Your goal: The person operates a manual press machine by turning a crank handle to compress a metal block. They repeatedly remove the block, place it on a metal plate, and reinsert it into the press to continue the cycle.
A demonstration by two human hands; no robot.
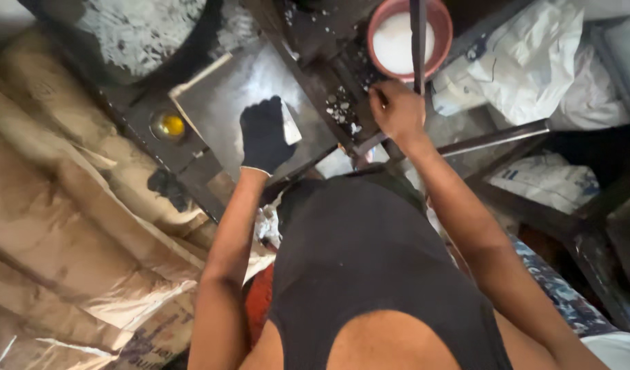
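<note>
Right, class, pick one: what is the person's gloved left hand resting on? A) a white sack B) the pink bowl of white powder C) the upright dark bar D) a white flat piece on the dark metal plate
D: the left hand in its black glove presses a white flat piece onto the dark metal plate, away from the pink bowl.

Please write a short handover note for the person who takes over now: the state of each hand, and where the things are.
Left hand: in a black glove, pressing a white block flat on the grey metal plate.
Right hand: bare, its grip closed on the dark vertical lever.
Red bowl of white powder stands behind the lever. White crumbs lie on the dark frame between the hands.
Done or left: cannot tell from this view.
</note>
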